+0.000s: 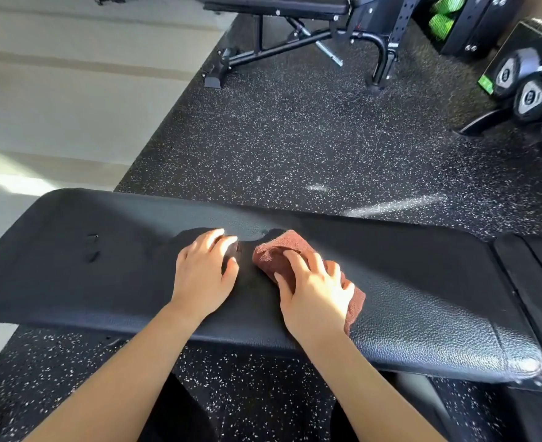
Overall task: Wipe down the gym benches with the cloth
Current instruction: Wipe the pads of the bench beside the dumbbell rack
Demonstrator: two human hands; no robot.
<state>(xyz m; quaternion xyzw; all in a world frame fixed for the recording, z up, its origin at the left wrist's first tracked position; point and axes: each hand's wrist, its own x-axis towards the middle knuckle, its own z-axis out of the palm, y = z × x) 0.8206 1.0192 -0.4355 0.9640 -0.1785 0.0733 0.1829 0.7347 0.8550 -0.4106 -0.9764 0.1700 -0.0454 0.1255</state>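
Both forearms bare, extended forward; left hand [204, 272] flat, palm down, fingers spread; right hand [314, 291] palm down, fingers curled, pressing

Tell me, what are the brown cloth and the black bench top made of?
The cloth looks like soft terry or microfibre: its surface is fuzzy and matte. The bench pad looks like vinyl or faux leather, with a pebbled grain that shines in the sun. Real leather can't be ruled out.
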